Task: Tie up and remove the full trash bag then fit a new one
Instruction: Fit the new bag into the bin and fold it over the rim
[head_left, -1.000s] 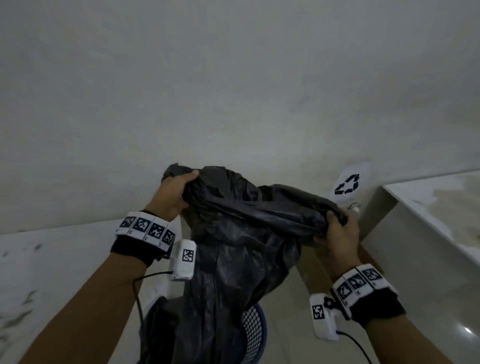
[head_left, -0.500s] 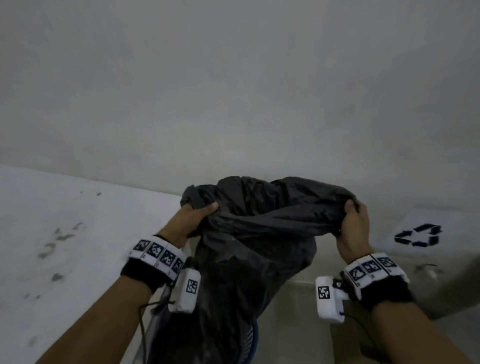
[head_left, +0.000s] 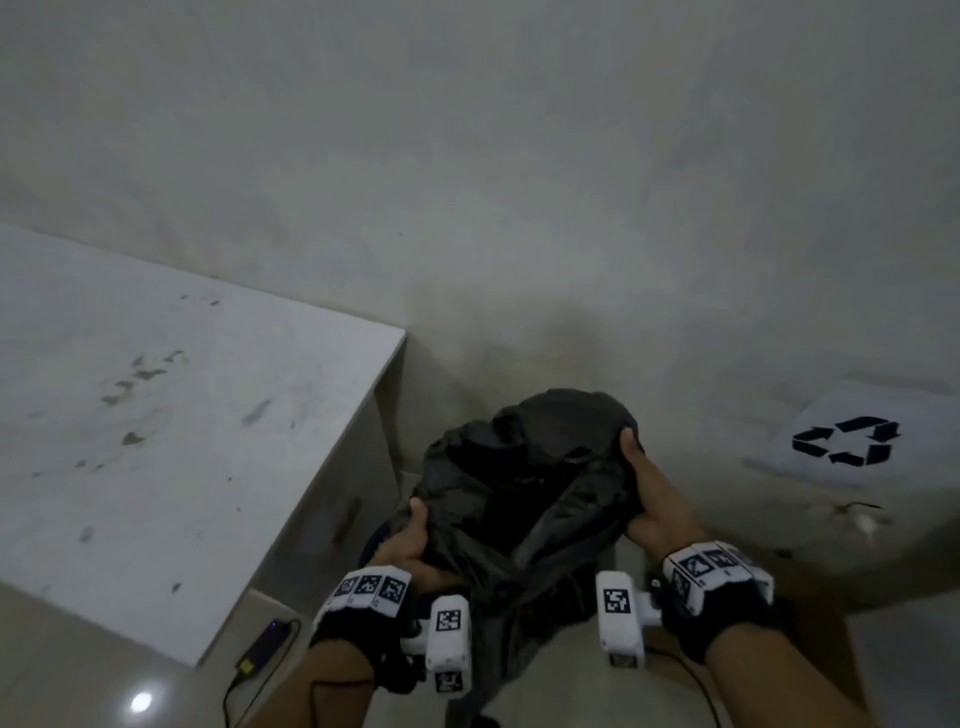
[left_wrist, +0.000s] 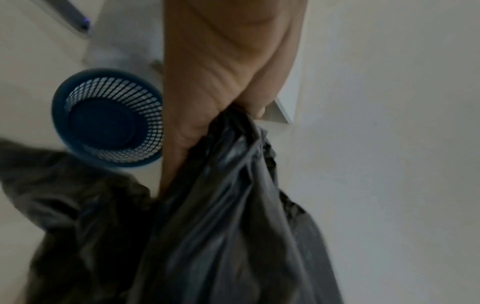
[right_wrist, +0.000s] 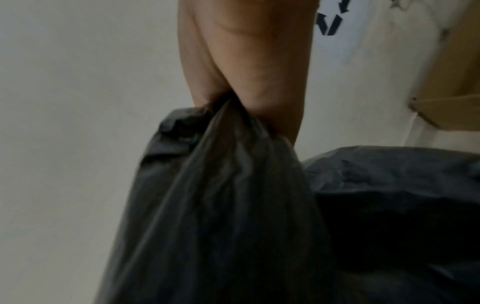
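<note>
A black trash bag (head_left: 524, 488) hangs between my two hands, its mouth spread open. My left hand (head_left: 413, 530) grips the bag's left rim; in the left wrist view the plastic (left_wrist: 233, 205) bunches in that fist (left_wrist: 215, 107). My right hand (head_left: 644, 493) grips the right rim, thumb on top; the right wrist view shows its fingers (right_wrist: 246, 88) clenched on gathered plastic (right_wrist: 221, 195). A blue mesh bin (left_wrist: 109, 119) stands on the floor below with no liner in it. In the head view the bag hides most of the bin.
A white marble-like table (head_left: 156, 441) stands at the left, close to the bag. A white sheet with a recycling symbol (head_left: 847, 439) lies at the right above a cardboard box (right_wrist: 451, 92). A small device with a cable (head_left: 262, 649) lies on the floor. The wall is right behind.
Both hands have come down and closer together with the bag, the right one further forward than the left. The head camera has swung down and left, bringing the table into view.
</note>
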